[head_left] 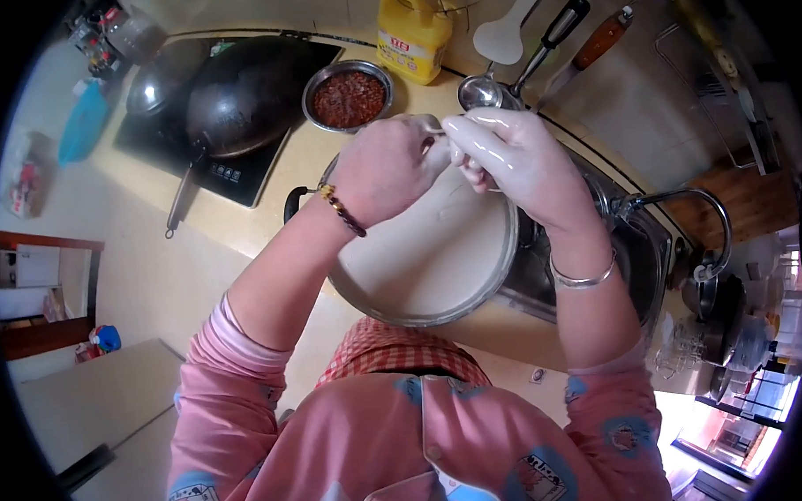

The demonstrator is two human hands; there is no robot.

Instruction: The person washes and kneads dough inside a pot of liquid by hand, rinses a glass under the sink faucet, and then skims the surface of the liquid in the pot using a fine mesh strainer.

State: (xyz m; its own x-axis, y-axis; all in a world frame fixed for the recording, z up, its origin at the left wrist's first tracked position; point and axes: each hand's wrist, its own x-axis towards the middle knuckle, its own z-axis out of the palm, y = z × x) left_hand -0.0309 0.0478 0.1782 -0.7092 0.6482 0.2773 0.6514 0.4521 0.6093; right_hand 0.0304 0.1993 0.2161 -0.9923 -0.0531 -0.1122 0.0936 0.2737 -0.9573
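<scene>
Both of my hands meet above a large metal pot [410, 322], over its far rim. A smooth, pale batter-like mass [419, 254] fills the pot. My left hand [387, 167] is closed with its fingertips pinched together, and a beaded bracelet circles that wrist. My right hand [520, 162] is curled shut against the left fingertips; a wet white coating covers its fingers and much of its back. A thin pale bit shows between the two hands, too small to name. The inner fingers are partly hidden.
Beyond my left hand stands a metal bowl of reddish-brown minced filling [349, 98]. A dark wok [241, 101] sits on the induction cooker [230, 172]. A yellow jug [413, 38] stands at the wall, near hanging utensils [557, 33]. The sink with its faucet [682, 196] lies right.
</scene>
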